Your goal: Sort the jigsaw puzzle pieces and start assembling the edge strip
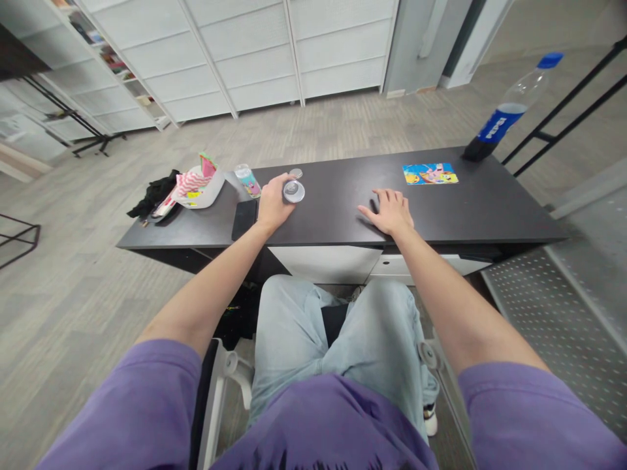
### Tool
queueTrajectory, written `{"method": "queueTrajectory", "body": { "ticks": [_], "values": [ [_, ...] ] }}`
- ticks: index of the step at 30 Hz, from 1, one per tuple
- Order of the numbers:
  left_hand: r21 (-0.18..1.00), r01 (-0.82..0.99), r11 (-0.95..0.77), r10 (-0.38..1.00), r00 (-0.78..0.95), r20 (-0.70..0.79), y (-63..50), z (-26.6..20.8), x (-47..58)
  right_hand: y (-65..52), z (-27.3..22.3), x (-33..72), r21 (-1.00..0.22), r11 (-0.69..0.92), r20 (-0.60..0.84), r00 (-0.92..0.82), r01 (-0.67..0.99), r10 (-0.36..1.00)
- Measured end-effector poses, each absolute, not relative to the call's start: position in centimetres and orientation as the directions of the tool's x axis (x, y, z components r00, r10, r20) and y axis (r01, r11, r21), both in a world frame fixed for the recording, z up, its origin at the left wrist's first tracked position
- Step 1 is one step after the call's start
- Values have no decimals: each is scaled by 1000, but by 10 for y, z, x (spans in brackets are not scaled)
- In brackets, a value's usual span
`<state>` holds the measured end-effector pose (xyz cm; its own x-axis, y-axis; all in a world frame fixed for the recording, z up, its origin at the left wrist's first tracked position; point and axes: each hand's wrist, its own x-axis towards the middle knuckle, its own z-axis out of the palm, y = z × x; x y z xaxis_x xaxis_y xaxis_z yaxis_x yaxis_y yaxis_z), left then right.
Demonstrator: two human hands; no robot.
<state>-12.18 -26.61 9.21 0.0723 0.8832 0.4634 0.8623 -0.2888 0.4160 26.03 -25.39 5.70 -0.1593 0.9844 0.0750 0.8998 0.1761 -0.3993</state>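
My left hand [274, 202] grips a small round silver tin [294, 191] on the dark desk [343, 215]. A second silver disc [296, 173], perhaps a lid, lies just behind it. My right hand [389, 210] rests flat on the desk with its fingers spread and holds nothing. A small clear cup with colourful print [247, 179] stands left of the tin. A black flat pad [243, 219] lies under my left wrist.
A white bowl with colourful wrappers [198, 188] and a black cloth [154, 193] sit at the desk's left end. A cartoon card [430, 173] and a blue-labelled bottle [509, 111] are at the right. White shelving lines the far wall.
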Motion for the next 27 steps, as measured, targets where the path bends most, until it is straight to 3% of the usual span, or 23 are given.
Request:
{"method": "queueTrajectory", "body": {
  "ticks": [7,11,16,22,27],
  "values": [
    [518,855,13,815,-309,490,-206,135,-156,-252,57,260,-406,183,83,-163,895,983],
    [516,854,70,872,-303,384,-168,172,-176,-253,58,260,-407,179,84,-158,896,984],
    [279,926,253,928,-314,200,-152,184,-182,-253,58,259,-405,159,69,-144,900,987],
    [0,933,359,928,-356,112,-150,175,-179,-252,58,259,-384,136,47,-128,913,991],
    [-113,927,359,931,-347,111,-155,167,-179,-252,57,260,-379,148,61,-135,913,989]
  ]
}}
